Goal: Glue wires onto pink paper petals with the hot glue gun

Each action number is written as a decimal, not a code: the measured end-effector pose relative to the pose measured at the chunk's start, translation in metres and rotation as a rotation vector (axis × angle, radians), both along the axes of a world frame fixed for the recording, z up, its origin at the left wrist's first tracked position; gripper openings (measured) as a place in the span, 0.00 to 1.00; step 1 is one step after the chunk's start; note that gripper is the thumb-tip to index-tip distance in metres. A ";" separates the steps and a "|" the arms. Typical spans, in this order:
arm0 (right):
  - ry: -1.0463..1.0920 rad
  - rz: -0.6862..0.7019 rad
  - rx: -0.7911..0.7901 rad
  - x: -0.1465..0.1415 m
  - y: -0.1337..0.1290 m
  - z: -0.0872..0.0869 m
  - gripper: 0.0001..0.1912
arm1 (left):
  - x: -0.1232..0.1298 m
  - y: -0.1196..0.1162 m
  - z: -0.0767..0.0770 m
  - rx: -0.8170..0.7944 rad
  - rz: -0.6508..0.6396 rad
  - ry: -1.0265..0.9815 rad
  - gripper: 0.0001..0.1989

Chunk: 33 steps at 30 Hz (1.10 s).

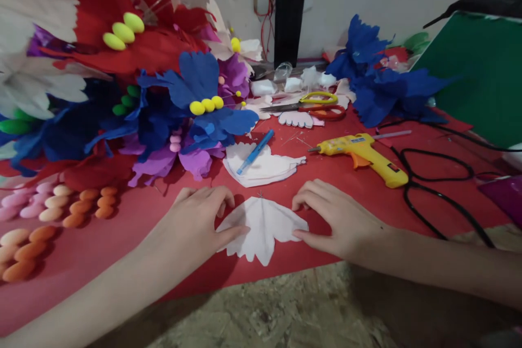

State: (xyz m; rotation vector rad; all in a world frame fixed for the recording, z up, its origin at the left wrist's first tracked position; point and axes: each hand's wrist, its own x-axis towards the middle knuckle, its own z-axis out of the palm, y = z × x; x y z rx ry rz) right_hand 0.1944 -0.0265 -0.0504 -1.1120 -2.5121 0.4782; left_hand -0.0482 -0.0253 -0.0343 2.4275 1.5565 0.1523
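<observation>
While the left hand (210,208) and right hand (333,218) frame the cutout (266,228), fingers and thumbs parted, they seem to be smoothing it, the next move calling for light pressure.

Paper cutout (264,225) lying on the tabletop (183,278) between left hand (207,211) and right hand (336,220), pen (255,152) resting on stacked cutouts (275,166) just behind it, scissors (318,107) lying farther back, glue gun (369,156) lying behind the right hand, butterflies (202,79) crowding the left, eggs (57,202) lying before them
</observation>
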 end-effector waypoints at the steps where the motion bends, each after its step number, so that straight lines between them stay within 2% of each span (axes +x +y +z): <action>1: -0.010 -0.025 -0.022 -0.001 0.000 0.002 0.04 | 0.000 0.000 0.001 0.012 0.004 0.018 0.15; 7: -0.144 -0.148 -0.260 -0.009 0.002 0.018 0.05 | 0.001 0.006 0.007 -0.160 0.006 -0.030 0.13; 10: -0.163 -0.227 -0.342 -0.011 0.006 0.023 0.10 | 0.005 0.008 0.011 -0.182 0.006 -0.068 0.13; 13: -0.044 -0.227 -0.394 -0.012 0.011 0.023 0.14 | 0.010 0.007 0.019 -0.212 0.020 -0.223 0.13; 16: 0.154 -0.131 -0.441 -0.011 0.016 0.024 0.08 | 0.015 0.005 0.026 -0.244 0.066 -0.477 0.11; 20: 0.272 -0.092 -0.438 -0.010 0.017 0.030 0.12 | 0.022 0.005 0.030 -0.374 0.095 -0.670 0.06; 22: 0.304 -0.073 -0.421 -0.011 0.017 0.033 0.11 | 0.028 0.007 0.032 -0.428 0.097 -0.721 0.08; 27: 0.391 -0.015 -0.395 -0.013 0.016 0.041 0.10 | 0.043 0.013 0.039 -0.478 0.153 -0.798 0.04; 33: 0.418 0.012 -0.309 -0.011 0.014 0.049 0.13 | 0.045 0.011 0.038 -0.539 0.187 -0.932 0.04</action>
